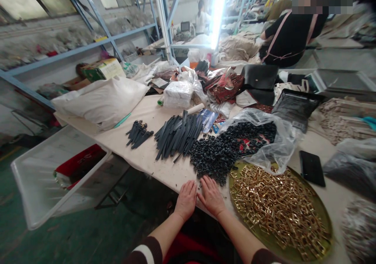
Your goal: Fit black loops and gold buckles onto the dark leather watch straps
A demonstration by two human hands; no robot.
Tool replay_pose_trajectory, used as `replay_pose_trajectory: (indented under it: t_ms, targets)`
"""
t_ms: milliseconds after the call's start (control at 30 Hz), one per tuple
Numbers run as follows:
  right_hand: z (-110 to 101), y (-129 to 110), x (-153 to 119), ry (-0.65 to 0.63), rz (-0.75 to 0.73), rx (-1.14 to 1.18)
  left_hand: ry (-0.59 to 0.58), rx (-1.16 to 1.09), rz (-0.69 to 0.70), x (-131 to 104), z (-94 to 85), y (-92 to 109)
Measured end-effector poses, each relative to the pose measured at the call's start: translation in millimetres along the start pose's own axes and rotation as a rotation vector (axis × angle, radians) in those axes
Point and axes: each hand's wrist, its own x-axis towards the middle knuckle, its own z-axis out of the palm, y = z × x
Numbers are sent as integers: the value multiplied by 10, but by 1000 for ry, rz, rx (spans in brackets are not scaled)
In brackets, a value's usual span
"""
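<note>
Left hand and right hand lying palm down, side by side, at the table edge; fingers straight, unclenched; black loops heaped ahead, touching right fingertips; strips to the left; buckles on a tray to the right.

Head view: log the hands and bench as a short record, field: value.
left hand: flat at table edge, nothing visibly held
right hand: beside it, at near edge of black loops
loops: loose pile, partly in clear plastic bag
black strips: pile left of loops
gold-coloured pieces: heaped on round tray
phone: dark screen, right of tray
</note>
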Motion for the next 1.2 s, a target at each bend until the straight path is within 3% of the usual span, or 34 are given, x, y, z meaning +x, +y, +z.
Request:
replay_pose_trajectory:
  t_ms: [200,367,500,633,767,867,933,1067,1133,1200]
  targets:
    - [-55,-47,-158,-25,-88,20,11,6,-1,-48,39,-22]
    - [3,29,-33,18,29,-7,21,19,9,-97,5,-17]
    - [16,63,70,19,38,3,47,51,-60,-116,-15,-138]
    - [-39,-26,-60,-20,-43,31,77,62,-127,-117,21,-246]
    - [-81,-130,-235,-61,-131,61,83,42,-94,-125,76,-136]
    - [-75,-138,-234,-54,-110,91,75,27,-24,-140,68,-93]
    - [-53,-139,-177,-39,-74,116,90,37,-44,-152,34,-188]
    - [10,-236,-54,-32,-70,195,164,88,-236,-166,-12,-497]
    - [26,-317,-29,-43,-99,247,173,92,-259,-151,26,-532]
    - [11,-385,-61,-49,-105,296,160,74,-224,-121,98,-435]
